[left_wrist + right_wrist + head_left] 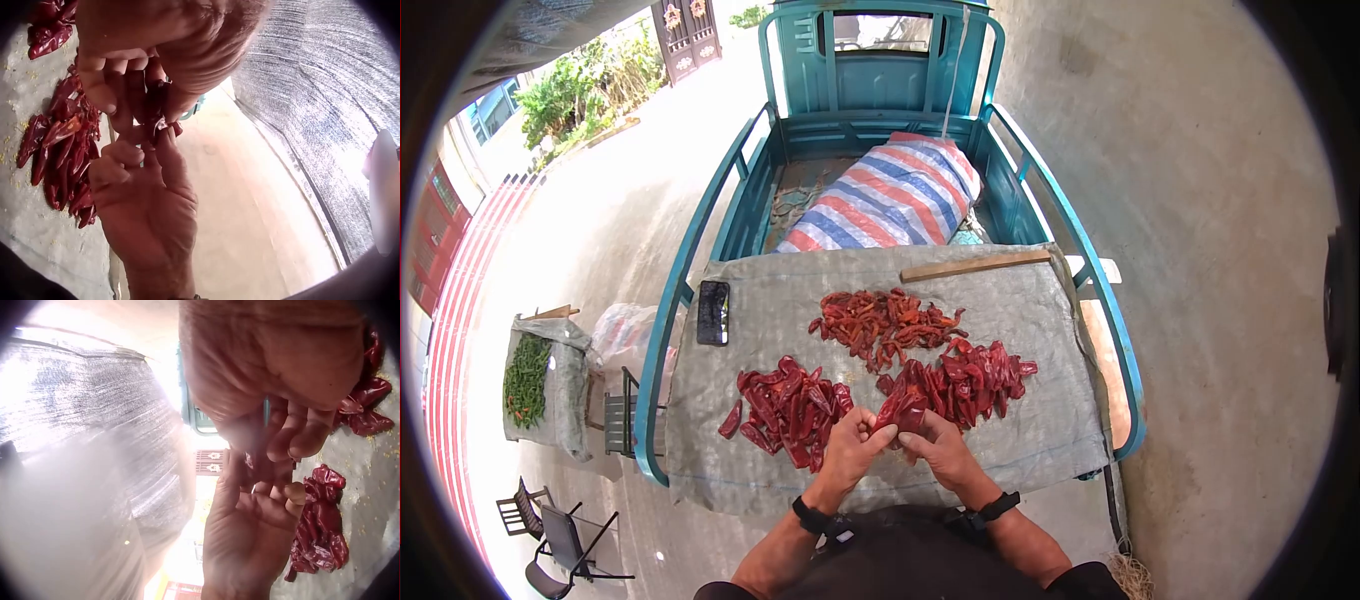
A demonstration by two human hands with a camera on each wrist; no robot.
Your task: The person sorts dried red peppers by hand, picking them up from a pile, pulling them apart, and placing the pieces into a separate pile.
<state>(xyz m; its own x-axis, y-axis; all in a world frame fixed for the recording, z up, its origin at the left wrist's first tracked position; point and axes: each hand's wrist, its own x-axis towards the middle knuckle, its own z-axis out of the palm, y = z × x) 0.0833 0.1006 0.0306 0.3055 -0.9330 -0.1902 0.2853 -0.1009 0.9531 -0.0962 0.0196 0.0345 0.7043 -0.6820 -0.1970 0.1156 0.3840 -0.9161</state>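
Both hands meet over the near edge of a cloth-covered board (750, 480). My left hand (853, 452) and right hand (945, 457) pinch one dried red chili pepper (909, 414) between thumbs and fingers, the thumbs close together. In the left wrist view the dark pepper (156, 112) shows between the fingertips, mostly hidden by them. A pile of red chili peppers (792, 405) lies just beyond the left hand, and another pile (980, 382) beyond the right. Farther back is a heap of smaller, more orange, shrivelled peppers (885, 322).
A black phone (713, 312) lies at the board's left, a wooden strip (975, 265) along its far edge. Teal cart rails (1065, 205) flank the board. Behind it lies a striped sheet (890, 195). Green peppers (528, 380) and chairs (565, 540) stand off left.
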